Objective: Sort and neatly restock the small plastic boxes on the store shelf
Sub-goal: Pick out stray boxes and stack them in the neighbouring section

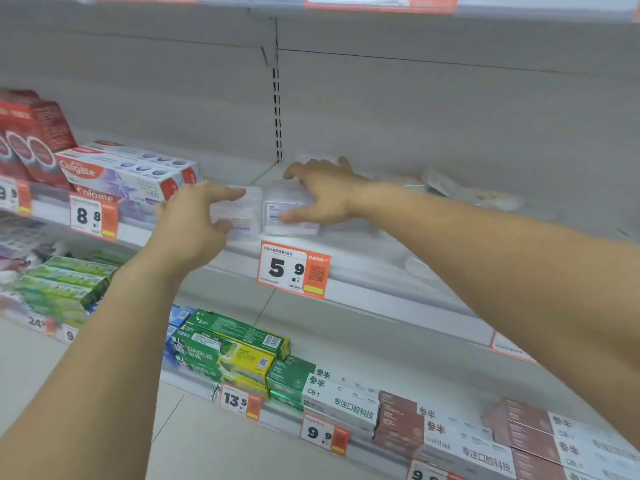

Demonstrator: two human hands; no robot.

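Note:
Two small clear plastic boxes stand side by side at the front of the middle shelf [363,285], above the 5.9 price tag [293,270]. My left hand [194,220] grips the left box [242,213], thumb under its front and fingers over its top. My right hand [322,192] grips the right box [287,216], thumb on its labelled front and fingers spread over its top. More clear packets [467,192] lie blurred further right and back on the same shelf. Another clear box [317,159] shows just behind my right hand.
Colgate toothpaste cartons [128,171] are stacked left of the boxes, red cartons [31,140] beyond them. The lower shelf holds green Darlie cartons [225,348] and white and brown boxes [398,414]. The shelf's back panel [415,109] is bare.

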